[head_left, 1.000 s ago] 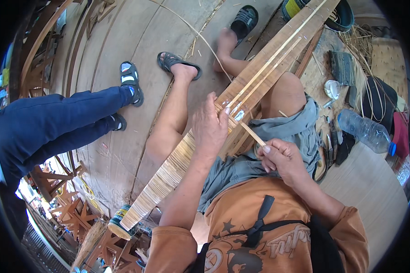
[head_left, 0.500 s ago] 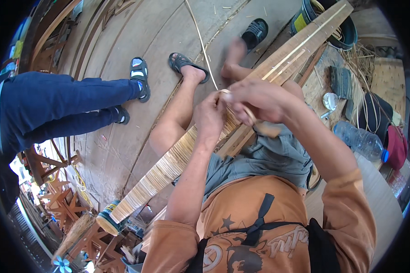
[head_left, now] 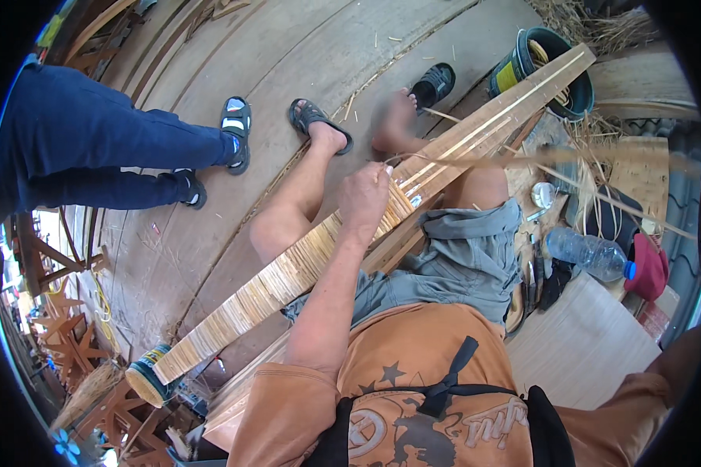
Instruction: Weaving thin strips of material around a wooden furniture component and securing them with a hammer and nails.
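A long tapered wooden board lies diagonally across my legs, its lower-left stretch tightly wrapped with pale strips and its upper part bare, with thin light lines along it. My left hand is closed at the end of the wrapping, pinching a thin fibre strip that trails off, blurred, to the right. My right arm runs out past the lower right edge, and its hand is out of sight.
A person in navy trousers stands at the left. Right: a bucket, water bottle, pink cloth and tools. Lower left: a green container at the board's end and several wooden stars.
My right hand came up to the wrapping beside my left, then swung out of view to the right. The strip now stretches across rightward. The view has shifted.
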Tool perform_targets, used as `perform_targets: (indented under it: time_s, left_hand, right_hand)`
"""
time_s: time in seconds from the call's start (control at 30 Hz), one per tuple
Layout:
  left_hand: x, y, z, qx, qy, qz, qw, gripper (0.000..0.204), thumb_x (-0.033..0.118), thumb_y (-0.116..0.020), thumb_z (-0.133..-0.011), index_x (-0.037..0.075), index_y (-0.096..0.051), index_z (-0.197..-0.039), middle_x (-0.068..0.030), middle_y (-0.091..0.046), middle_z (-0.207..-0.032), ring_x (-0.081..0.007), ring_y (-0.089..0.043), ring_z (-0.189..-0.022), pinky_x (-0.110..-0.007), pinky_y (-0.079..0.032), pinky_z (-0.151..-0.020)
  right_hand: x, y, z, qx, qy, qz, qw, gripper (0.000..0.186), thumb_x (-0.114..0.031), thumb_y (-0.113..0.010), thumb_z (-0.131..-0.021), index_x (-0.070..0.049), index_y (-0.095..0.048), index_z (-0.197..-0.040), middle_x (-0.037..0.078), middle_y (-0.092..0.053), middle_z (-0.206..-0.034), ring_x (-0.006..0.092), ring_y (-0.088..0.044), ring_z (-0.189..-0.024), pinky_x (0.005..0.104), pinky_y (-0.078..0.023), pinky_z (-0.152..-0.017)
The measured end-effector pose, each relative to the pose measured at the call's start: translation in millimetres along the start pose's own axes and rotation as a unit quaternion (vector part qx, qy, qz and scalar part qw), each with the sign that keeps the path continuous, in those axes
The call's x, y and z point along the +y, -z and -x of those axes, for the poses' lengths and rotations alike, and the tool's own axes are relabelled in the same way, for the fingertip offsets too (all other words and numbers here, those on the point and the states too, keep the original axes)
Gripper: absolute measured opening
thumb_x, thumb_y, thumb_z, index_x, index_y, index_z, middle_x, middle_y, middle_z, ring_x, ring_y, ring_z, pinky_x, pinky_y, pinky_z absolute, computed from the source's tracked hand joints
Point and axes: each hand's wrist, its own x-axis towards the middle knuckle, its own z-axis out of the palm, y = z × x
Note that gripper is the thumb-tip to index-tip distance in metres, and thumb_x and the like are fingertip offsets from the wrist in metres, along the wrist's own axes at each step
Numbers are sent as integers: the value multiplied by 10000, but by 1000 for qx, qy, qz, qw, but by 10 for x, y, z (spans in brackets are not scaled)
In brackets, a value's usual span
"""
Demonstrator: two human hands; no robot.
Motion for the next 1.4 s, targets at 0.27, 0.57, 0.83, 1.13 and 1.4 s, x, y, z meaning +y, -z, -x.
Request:
perform_targets:
  time_s: [0.27,0.57,0.83,1.13,1.4]
  left_hand:
    - [-613,678,450,50,177,-114,976,238,300,-565,-859,99,-632,-968,-170,-660,-877,-376,-625,-844,-485,-476,-718]
    - [-560,452,359,114,44,-120,985,230,209,-594,-842,67,-555,-1019,-160,-547,-1024,-361,-574,-904,-451,-464,-772]
    - [-660,621,102,-131,181,-44,974,277,260,-504,-896,35,-661,-929,-182,-647,-834,-344,-622,-778,-437,-478,-740]
    - [-846,665,24,-232,305,232,894,355,255,-497,-937,-76,-625,-917,-72,-630,-746,-101,-562,-664,-277,-469,-641]
    - [-770,772,-85,-278,349,344,826,256,203,-525,-943,-38,-588,-1000,-69,-639,-871,-112,-604,-749,-258,-502,-703]
  right_hand:
    - [-2134,1003,856,-189,466,57,863,470,-407,-361,-905,-48,-420,-1202,115,-442,-1160,240,-442,-1059,333,-326,-853]
    - [-2397,2615,1997,-416,654,175,607,209,-251,-535,-879,-62,-618,-909,160,-629,-817,322,-630,-686,431,-495,-637]
    - [-138,2328,2591,-498,-111,7,860,250,-14,-494,-860,26,-518,-1105,159,-593,-1029,245,-551,-964,325,-422,-865]
    - [-584,2413,2600,-515,-138,-23,845,158,-118,-464,-949,8,-558,-962,56,-552,-640,176,-574,-570,296,-484,-510]
    - [-676,2547,2592,-525,-245,-185,794,214,-247,-544,-940,-43,-551,-876,-51,-477,-670,34,-403,-551,204,-327,-484]
